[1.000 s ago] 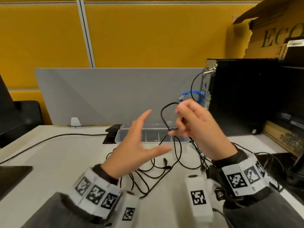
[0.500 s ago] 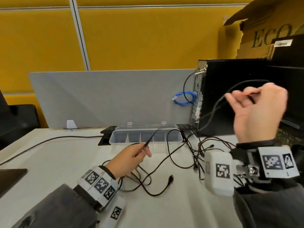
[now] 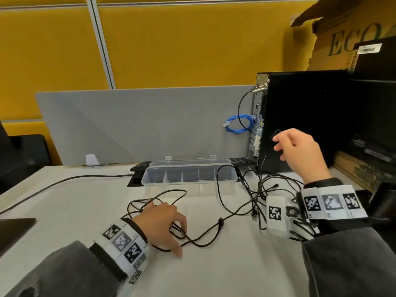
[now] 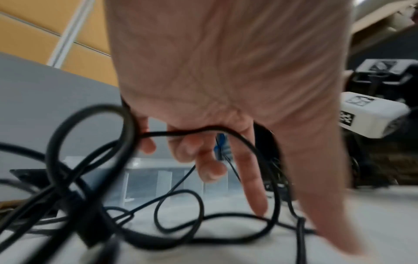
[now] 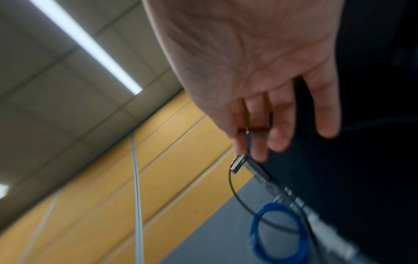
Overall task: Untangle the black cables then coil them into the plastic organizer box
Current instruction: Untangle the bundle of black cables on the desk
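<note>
Thin black cables (image 3: 199, 237) sprawl in loops over the white table, and a denser tangle (image 3: 262, 189) lies at the right. Behind them stands the clear plastic organizer box (image 3: 154, 175), open, its compartments holding nothing. My left hand (image 3: 165, 224) rests palm down on the loops; in the left wrist view its curled fingers (image 4: 203, 157) hook one cable strand (image 4: 181, 133). My right hand (image 3: 300, 151) is raised before the black computer and pinches a thin black cable (image 3: 264, 159) that hangs down to the tangle. The right wrist view is blurred around the right hand (image 5: 260, 139).
A black computer tower (image 3: 304, 116) stands at the back right with a blue network cable (image 3: 237, 125) coiled at its rear. A grey divider (image 3: 139, 125) runs behind the box. Another black cable (image 3: 64, 181) crosses the table's left. A cardboard box (image 3: 342, 39) sits on the tower.
My left hand has dropped from pinching a cable end near the box to lying on the loops. My right hand has come down and leftward, still holding its cable.
</note>
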The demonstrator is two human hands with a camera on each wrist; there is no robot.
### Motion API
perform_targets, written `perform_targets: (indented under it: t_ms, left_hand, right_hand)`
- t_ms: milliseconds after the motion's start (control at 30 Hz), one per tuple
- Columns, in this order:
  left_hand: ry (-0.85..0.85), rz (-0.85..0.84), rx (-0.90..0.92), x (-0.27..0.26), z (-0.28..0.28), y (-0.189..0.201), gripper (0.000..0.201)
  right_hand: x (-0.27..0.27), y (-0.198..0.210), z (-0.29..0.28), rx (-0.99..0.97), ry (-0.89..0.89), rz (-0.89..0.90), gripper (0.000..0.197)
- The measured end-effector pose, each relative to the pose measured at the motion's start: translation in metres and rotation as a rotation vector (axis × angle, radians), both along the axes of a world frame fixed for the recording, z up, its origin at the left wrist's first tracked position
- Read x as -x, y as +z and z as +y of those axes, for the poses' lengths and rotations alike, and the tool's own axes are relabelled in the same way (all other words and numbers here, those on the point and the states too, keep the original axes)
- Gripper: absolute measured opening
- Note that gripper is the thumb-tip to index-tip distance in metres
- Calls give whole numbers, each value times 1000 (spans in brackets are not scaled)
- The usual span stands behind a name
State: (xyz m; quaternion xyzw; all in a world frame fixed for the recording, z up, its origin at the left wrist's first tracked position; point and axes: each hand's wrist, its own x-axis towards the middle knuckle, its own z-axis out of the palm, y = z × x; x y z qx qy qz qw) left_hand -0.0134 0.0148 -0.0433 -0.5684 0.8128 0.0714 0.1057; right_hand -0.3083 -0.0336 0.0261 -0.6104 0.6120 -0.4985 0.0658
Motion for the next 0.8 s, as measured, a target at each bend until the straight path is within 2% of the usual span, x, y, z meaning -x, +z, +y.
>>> perform_targets:
  t_ms: [67, 133, 200, 233, 300, 367, 467, 533, 633, 800]
  left_hand:
    - [-10, -24, 75, 2, -2, -5, 24]
    - [6, 31, 89, 2, -6, -5, 17]
    - [36, 131, 76, 1, -9, -1, 19]
    - [50, 188, 64, -2, -11, 1, 18]
    - [66, 273, 31, -7, -13, 5, 18]
    - [85, 352, 13, -14, -15, 7, 24]
    - [121, 583, 49, -19, -15, 14, 28]
    - [172, 698, 109, -22, -16, 20, 18]
    - [278, 717, 250, -34, -21, 26, 29]
    - [431, 743, 409, -50, -25, 33, 34]
  right_hand:
    - [-4, -3, 1, -103, -152, 247, 32]
    - [-17, -3, 4, -105, -125, 355, 40]
    - [-39, -1, 10, -74, 131, 444, 30]
    - [-52, -3, 14, -131, 309, 503, 25]
    - [-80, -17, 21, -414, 631, 601, 28]
    - [-106, -37, 27, -675, 791, 696, 31]
    - [-125, -61, 31, -779, 858, 904, 35]
    - [-128, -64, 32, -835, 908, 915, 34]
    - [-130, -64, 32, -881, 943, 917, 27]
    - [-130, -66, 32, -854, 972, 956, 10]
